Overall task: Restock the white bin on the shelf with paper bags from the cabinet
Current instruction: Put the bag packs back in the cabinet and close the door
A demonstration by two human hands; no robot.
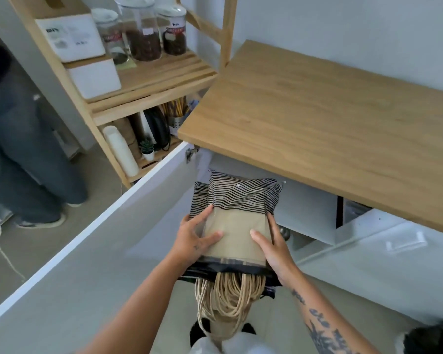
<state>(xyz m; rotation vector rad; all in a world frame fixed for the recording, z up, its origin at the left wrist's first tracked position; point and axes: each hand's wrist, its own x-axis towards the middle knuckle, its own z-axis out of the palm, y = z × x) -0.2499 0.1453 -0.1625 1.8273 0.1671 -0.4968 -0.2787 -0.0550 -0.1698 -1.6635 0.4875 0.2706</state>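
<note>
A flat stack of paper bags [237, 213], tan with black stripes on the far half, is held in front of the open cabinet [307, 213] under the wooden top. Their twine handles [228, 295] hang down toward me. My left hand [194, 238] grips the stack's left edge. My right hand [274, 249] grips its right edge. A white bin [93, 76] with a wooden lid stands on the wooden shelf unit [148, 80] at upper left, with a second white box [70, 38] stacked behind it.
The cabinet's white door [108, 238] stands open to my left. A wooden countertop [330, 118] overhangs the cabinet. Glass jars [143, 29] of coffee beans sit on the shelf; cups, a kettle and pencils are below. Another person's legs [28, 159] stand at far left.
</note>
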